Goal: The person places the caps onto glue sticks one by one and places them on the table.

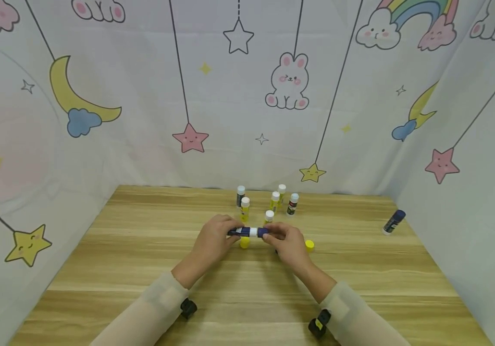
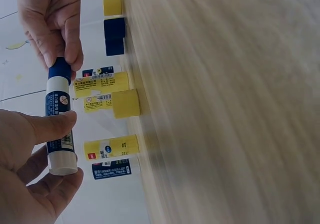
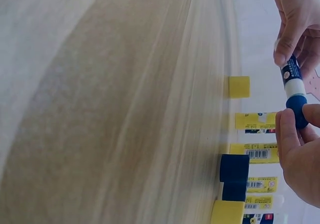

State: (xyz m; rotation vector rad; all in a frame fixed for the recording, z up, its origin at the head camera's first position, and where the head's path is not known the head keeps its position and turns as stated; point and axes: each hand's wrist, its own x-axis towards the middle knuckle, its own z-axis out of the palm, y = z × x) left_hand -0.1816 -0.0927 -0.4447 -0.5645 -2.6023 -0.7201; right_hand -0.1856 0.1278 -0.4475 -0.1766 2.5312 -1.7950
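A dark-blue-labelled glue stick (image 1: 253, 232) is held level above the table between both hands. My left hand (image 1: 216, 239) grips its labelled body; the white base (image 2: 62, 163) shows at that end in the left wrist view. The right hand (image 1: 290, 244) pinches the blue cap (image 3: 297, 111) at the other end. A white band (image 3: 295, 87) lies between label and cap; whether the cap is partly pulled off I cannot tell. Just behind the hands stand a yellow glue stick (image 1: 245, 210) with a white top and another (image 1: 269, 217), partly hidden by the right hand.
Farther back stand more uncapped glue sticks, yellow (image 1: 275, 202) and dark (image 1: 292, 204). Loose yellow caps (image 1: 310, 246) and dark blue caps (image 3: 234, 168) rest on the wooden table (image 1: 143, 240). A navy-capped glue stick (image 1: 393, 222) stands far right. Patterned cloth (image 1: 239, 96) encloses the table.
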